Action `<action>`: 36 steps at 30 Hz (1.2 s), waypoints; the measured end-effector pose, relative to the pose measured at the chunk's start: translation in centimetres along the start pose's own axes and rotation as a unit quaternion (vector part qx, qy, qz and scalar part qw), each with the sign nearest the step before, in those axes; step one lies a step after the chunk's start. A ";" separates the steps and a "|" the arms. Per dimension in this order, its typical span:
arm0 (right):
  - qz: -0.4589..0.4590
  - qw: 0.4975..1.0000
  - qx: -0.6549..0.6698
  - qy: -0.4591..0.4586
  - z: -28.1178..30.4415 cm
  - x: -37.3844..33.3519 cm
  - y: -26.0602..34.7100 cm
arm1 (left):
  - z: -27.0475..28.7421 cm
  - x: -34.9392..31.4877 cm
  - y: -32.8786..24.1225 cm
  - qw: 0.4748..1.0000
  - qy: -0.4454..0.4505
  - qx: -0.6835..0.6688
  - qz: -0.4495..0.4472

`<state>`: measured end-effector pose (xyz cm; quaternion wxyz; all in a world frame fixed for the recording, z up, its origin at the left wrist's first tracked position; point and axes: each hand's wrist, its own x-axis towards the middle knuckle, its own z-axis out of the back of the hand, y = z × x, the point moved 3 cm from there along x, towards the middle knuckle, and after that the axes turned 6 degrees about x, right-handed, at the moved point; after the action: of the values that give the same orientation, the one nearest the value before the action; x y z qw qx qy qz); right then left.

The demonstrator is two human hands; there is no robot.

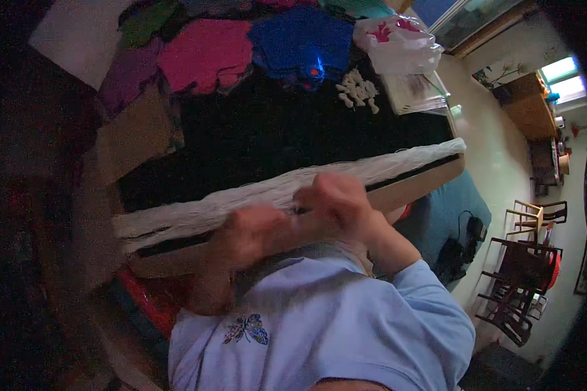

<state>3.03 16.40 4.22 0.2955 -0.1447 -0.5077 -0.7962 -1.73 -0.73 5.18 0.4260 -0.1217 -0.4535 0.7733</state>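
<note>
A long bundle of white thread (398, 166) stretches across the near edge of the black-topped table (261, 130). Over the middle of this bundle, my two hands are close together. My right hand (338, 195) is closed, fingers curled, and whatever they grip is hidden. Just left of it and a little nearer to me is my left hand (257, 228), smeared by motion, so its fingers cannot be read. A small dark spot shows between the hands, too unclear to name.
Pink fabric pieces (205, 52) and blue ones (303, 42) lie at the far side. Small white pieces (357, 90) are heaped near a plastic bag (401, 45). Cardboard (137, 137) lies at the left. Dark chairs (518, 274) stand off to the right.
</note>
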 end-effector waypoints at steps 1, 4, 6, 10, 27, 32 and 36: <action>-0.034 0.999 -0.040 0.005 0.2 0.7 -0.6 | -0.6 -0.5 -0.9 0.986 0.119 -0.064 -0.095; -0.080 0.995 -0.057 0.024 -0.9 -0.2 -0.5 | -0.8 -1.1 -0.4 0.933 -0.139 -0.312 0.116; 0.029 0.997 -0.048 0.054 -1.3 -0.4 0.6 | 0.9 -0.1 0.6 0.982 -0.131 -0.074 0.116; -0.062 0.998 -0.024 -0.016 0.9 1.7 0.3 | -0.1 -1.1 -1.3 0.974 0.029 -0.218 0.060; -0.126 0.992 -0.030 0.002 -0.5 0.3 0.3 | -1.2 -1.3 0.7 0.932 0.093 -0.339 0.085; -0.084 0.996 0.008 0.023 0.2 0.7 1.0 | -0.6 -0.7 0.4 0.983 0.104 -0.138 -0.055; -0.059 0.997 -0.047 0.035 -1.3 -0.9 -0.4 | -0.6 -0.2 -0.8 0.964 -0.122 -0.211 0.104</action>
<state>3.59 15.68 2.93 0.2588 -0.1006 -0.4666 -0.8397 -0.78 -0.34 5.44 0.2495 -0.1601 -0.6397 0.7091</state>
